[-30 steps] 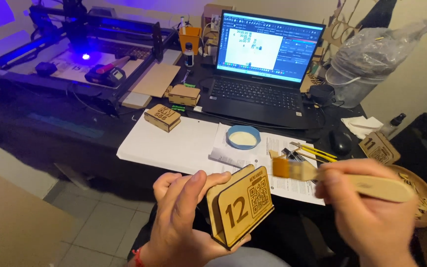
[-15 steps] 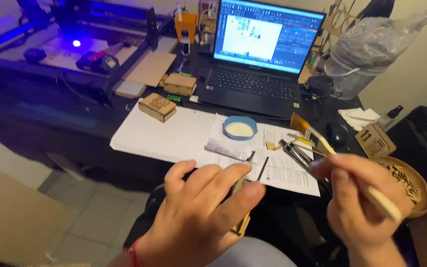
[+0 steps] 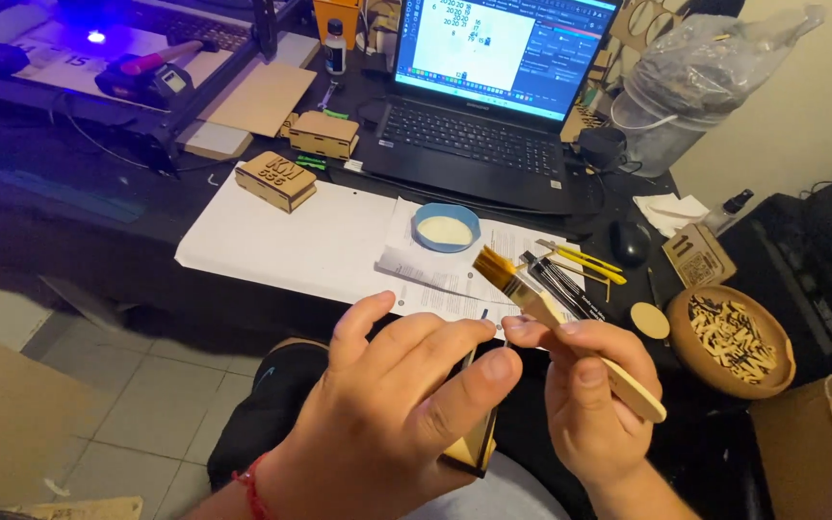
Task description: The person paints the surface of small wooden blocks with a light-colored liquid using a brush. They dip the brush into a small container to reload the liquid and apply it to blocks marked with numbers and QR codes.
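laptop screen lit at table back, blue-white window; clear plastic bag right of it; cardboard box bottom right.

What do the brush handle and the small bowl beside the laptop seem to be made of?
Brush: handle looks like pale bare wood, matte and flat; bristles tan, kind unclear. Bowl: probably plastic, with a smooth blue rim; it holds something whitish.

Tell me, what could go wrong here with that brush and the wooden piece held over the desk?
The brush in the right hand points toward the open blue dish and the laptop; a flick might spatter both. The left hand covers most of the wooden piece, so wet finish could smear onto fingers. It is held off the desk edge, so a slip might drop it.
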